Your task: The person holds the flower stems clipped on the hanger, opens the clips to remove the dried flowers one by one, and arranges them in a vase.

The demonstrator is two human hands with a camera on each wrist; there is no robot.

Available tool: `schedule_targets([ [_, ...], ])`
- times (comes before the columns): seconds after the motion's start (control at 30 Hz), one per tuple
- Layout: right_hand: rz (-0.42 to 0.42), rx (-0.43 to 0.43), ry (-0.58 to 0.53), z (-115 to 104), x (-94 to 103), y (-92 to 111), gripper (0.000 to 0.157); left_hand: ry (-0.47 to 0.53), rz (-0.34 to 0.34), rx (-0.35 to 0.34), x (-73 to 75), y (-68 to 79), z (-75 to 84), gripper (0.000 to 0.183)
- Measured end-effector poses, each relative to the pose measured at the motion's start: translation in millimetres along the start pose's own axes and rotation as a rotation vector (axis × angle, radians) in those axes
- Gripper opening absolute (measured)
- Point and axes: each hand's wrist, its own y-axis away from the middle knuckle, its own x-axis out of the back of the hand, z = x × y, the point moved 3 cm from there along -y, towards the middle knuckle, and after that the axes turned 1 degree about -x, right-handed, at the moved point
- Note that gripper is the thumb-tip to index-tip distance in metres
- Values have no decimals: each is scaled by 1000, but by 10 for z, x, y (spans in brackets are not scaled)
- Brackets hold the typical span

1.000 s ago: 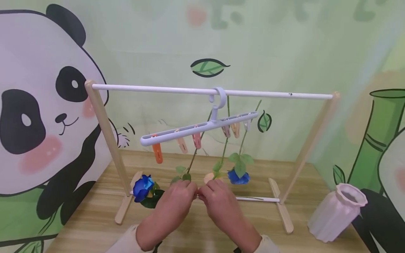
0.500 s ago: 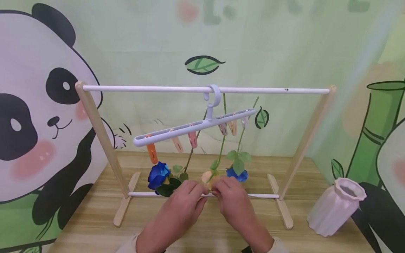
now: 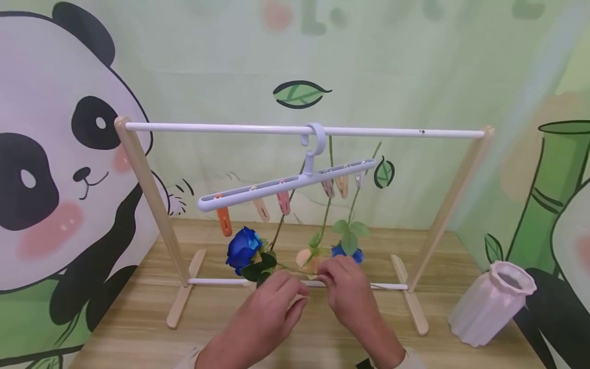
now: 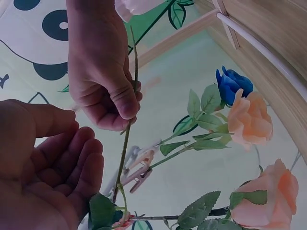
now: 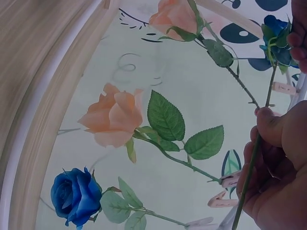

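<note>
My right hand (image 3: 350, 287) pinches the thin green stem (image 5: 249, 179) of a blue artificial rose (image 3: 243, 249). The bloom points left, below the orange clip (image 3: 224, 223) of a lavender hanger (image 3: 276, 188). My left hand (image 3: 265, 312) is just below the rose's leaves; in the left wrist view its fingers (image 4: 88, 155) are loosely bent, apart from the stem and holding nothing. Behind the hands, several roses hang head down from the hanger's clips: a peach rose (image 5: 114, 115), another peach rose (image 4: 268, 196) and a blue rose (image 5: 76, 196).
The hanger hooks, tilted with its left end low, over the white top bar (image 3: 207, 128) of a wooden-legged rack. A lower white bar (image 3: 387, 286) runs behind the hands. A pale ribbed vase (image 3: 484, 307) stands on the wooden table (image 3: 133, 312) at right. Panda-printed cloth backs everything.
The held blue rose has moved right and up. The hands, close together before, have separated; my left hand has come off the stem while my right keeps its pinch, further right.
</note>
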Motion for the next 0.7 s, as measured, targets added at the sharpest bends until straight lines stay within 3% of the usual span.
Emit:
schedule_targets([
  [0.4,22,-143,-59,110,115,17,16,-35,-140,105,-77,9,-52,23],
  [0.5,20,-190,-69,140,155,25,17,-80,-107,120,-95,-7,-89,26],
  [0.7,22,-277,-83,211,243,25,14,-116,79,139,-104,-65,-268,22],
])
